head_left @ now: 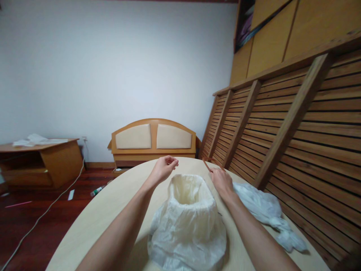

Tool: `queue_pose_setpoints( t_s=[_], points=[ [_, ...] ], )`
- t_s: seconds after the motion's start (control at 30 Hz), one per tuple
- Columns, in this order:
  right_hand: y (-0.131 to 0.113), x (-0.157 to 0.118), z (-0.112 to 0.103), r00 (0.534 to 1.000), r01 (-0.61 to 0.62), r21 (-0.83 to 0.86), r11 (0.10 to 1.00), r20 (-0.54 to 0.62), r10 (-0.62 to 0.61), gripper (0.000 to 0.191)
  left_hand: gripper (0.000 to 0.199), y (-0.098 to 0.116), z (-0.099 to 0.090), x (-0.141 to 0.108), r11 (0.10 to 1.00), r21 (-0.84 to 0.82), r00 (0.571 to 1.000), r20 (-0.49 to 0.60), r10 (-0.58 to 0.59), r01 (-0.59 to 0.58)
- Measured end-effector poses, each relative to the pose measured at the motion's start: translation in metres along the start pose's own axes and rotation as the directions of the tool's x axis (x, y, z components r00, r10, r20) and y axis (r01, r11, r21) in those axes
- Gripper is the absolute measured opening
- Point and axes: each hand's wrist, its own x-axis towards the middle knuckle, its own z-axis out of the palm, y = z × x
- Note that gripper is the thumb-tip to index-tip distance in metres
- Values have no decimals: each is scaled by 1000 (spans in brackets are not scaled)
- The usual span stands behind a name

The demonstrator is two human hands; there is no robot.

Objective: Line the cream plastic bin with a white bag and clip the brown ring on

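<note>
A white plastic bag lines a round bin in front of me, its mouth wide and its edge folded down over the outside. The bin itself is hidden under the bag. Beyond the rim at the left, my left hand hovers with thumb and fingertips brought together and nothing visible between them. My right hand grips a thin brown hoop, past the rim at the right. Part of the hoop is hidden behind that hand. Both hands are apart from the bag.
The bin stands on a pale round table. A crumpled plastic bag lies at the table's right side, near a leaning slatted wooden frame. At the left are a low cabinet and a cable on the floor. A headboard stands behind.
</note>
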Motion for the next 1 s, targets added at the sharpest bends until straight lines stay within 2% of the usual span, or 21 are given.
queue_pose_setpoints(
  t_s=[0.13,0.23,0.3,0.4,0.57,0.67,0.73,0.8,0.87,0.93,1.0],
  points=[
    [-9,-4,-36,983,97,53,994,-160,-88,38,39,4,1,-3,999,-21,1000,-9,-27,27],
    [-24,-19,-66,930,267,121,956,-294,-223,33,44,10,1,-8,996,-63,998,-21,-67,65],
    [-37,-32,-81,909,330,110,937,-303,-285,30,47,14,1,-12,993,-90,997,-35,-74,71],
    [-57,-51,-96,878,433,111,894,-274,-391,28,49,20,1,-18,994,-107,997,-69,-24,17],
    [-78,-74,-104,792,574,34,818,-275,-545,23,50,26,-2,-24,990,-131,997,-75,32,-41],
    [-87,-85,-107,752,619,-18,785,-273,-599,22,42,28,-4,-26,989,-137,994,-106,39,-53],
    [-91,-92,-110,727,656,9,754,-273,-630,20,33,29,-5,-26,990,-132,992,-124,34,-50],
    [-92,-96,-115,700,701,95,707,-283,-656,17,28,30,-5,-27,992,-115,991,-126,39,-53],
    [-87,-95,-121,691,718,195,668,-318,-649,14,27,32,-6,-29,995,-81,991,-124,53,-63],
    [-78,-90,-126,717,687,255,681,-387,-579,15,27,34,-6,-30,997,-48,991,-116,62,-68],
    [-65,-81,-130,753,615,276,739,-484,-446,18,27,36,-5,-31,998,-23,993,-96,62,-65]
  ],
)
